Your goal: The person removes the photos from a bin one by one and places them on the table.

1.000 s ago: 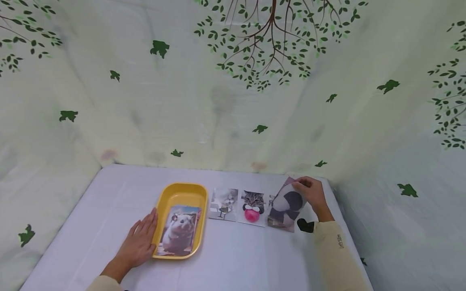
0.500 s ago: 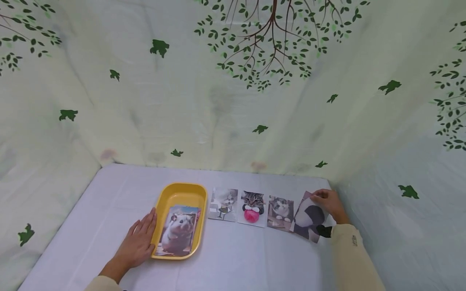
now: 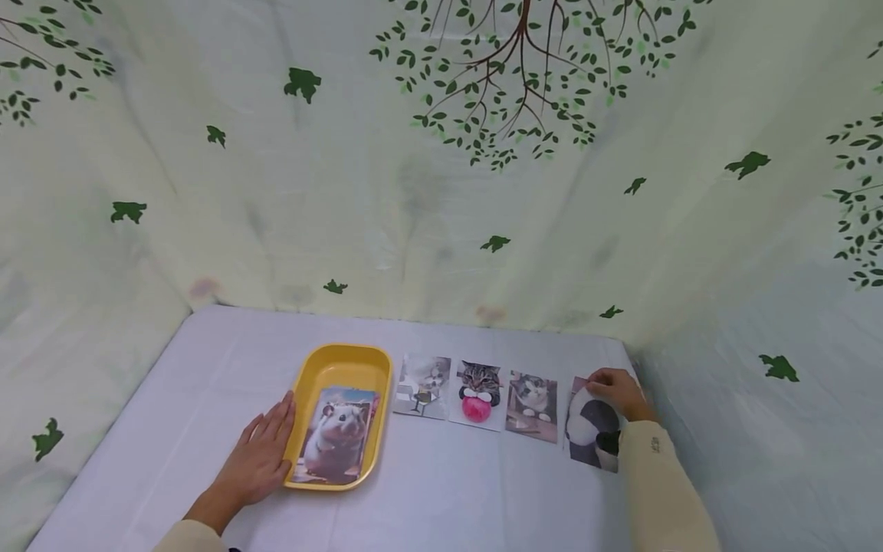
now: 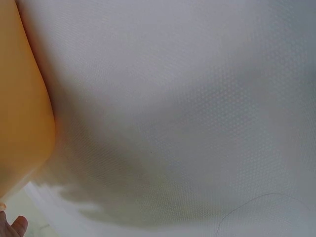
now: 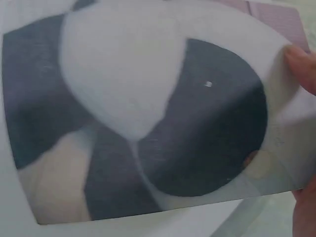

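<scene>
My right hand (image 3: 621, 392) pinches the top right corner of a photo card (image 3: 589, 429) of a black-and-white animal, at the right end of a row of cards. In the right wrist view the thumb (image 5: 302, 69) lies on the face of this card (image 5: 123, 64). My left hand (image 3: 255, 452), fingers straight, rests along the left side of a yellow tray (image 3: 355, 360). Inside the tray lies a stack of photo cards, a hamster card (image 3: 336, 441) on top. The left wrist view catches the tray's wall (image 4: 22, 98) and a bit of the hand at the lower left.
Left of the held card, three photo cards lie in a row: a pale one (image 3: 422, 387), a cat with a pink ball (image 3: 478, 392) and a grey-white cat (image 3: 531, 406). The white table (image 3: 441, 491) meets leaf-printed cloth walls (image 3: 414, 230) at its back and sides.
My right hand has carried the black-and-white animal card rightward and toward me, uncovering the grey-white cat card. The card has turned more upright beside the row. My left hand has stayed at the tray.
</scene>
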A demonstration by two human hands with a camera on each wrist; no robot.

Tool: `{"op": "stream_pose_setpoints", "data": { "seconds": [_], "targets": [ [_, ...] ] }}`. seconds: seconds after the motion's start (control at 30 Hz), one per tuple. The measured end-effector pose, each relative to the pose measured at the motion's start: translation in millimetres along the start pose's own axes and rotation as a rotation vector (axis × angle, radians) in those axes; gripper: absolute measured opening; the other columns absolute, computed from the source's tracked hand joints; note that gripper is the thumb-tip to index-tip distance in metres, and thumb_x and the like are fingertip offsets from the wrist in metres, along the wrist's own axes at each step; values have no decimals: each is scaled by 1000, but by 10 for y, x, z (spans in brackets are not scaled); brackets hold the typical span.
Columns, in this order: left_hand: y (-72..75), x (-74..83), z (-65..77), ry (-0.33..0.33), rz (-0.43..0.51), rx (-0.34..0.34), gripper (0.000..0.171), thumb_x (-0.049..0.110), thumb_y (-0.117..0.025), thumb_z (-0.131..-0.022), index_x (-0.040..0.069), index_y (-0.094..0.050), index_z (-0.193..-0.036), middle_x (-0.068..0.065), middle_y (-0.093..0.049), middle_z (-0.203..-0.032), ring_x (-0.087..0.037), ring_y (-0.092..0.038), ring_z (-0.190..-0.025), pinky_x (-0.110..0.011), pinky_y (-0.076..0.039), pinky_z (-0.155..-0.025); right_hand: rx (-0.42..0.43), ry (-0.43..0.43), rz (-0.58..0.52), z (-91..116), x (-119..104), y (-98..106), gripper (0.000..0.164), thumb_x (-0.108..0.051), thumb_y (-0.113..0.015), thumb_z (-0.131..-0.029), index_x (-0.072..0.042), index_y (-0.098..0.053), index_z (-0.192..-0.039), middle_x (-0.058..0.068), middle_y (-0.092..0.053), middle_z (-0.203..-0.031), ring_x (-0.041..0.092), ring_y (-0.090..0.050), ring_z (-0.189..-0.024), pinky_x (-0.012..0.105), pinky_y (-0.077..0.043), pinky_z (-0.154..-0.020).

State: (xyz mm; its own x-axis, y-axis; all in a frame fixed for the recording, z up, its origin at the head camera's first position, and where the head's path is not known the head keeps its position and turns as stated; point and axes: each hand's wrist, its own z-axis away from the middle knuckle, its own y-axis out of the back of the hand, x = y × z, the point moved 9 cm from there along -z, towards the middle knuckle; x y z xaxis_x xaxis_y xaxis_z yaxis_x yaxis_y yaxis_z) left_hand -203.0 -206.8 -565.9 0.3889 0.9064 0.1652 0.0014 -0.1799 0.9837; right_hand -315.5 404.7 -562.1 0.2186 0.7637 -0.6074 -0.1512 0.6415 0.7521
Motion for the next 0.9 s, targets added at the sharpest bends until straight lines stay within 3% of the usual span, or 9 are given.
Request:
{"op": "stream_pose_setpoints", "data": {
  "seconds": [0.23, 0.67, 0.9],
  "targets": [
    [16, 12, 3, -10, -5, 39, 88, 20, -59, -80, -6, -13, -150, -17, -13, -159, -40, -28, -136, -56, -23, -107, 106, -35, 96, -126, 20, -110, 19, -14, -58, -91, 0, -66, -102, 20, -66, -103, 38, -56, -94, 63, -24, -89],
    [1, 7, 1, -13, -17, 56, 89, 20, -58, -81, -4, -10, -152, -14, -11, -160, -36, -25, -137, -54, -23, -107, 179, -57, 200, -89, -25, -154, 25, -11, -54, -92, -1, -64, -112, 27, -57, -122, 45, -50, -110, 66, -24, -89],
    [1, 3, 5, -6, -14, 51, 89, 20, -58, -81, -4, -11, -152, -16, -12, -159, -38, -27, -136, -55, -23, -107, 200, -36, 155, -75, -86, -179, 26, -10, -55, -92, -1, -62, -115, 27, -55, -126, 45, -48, -115, 66, -24, -91]
  ]
}}
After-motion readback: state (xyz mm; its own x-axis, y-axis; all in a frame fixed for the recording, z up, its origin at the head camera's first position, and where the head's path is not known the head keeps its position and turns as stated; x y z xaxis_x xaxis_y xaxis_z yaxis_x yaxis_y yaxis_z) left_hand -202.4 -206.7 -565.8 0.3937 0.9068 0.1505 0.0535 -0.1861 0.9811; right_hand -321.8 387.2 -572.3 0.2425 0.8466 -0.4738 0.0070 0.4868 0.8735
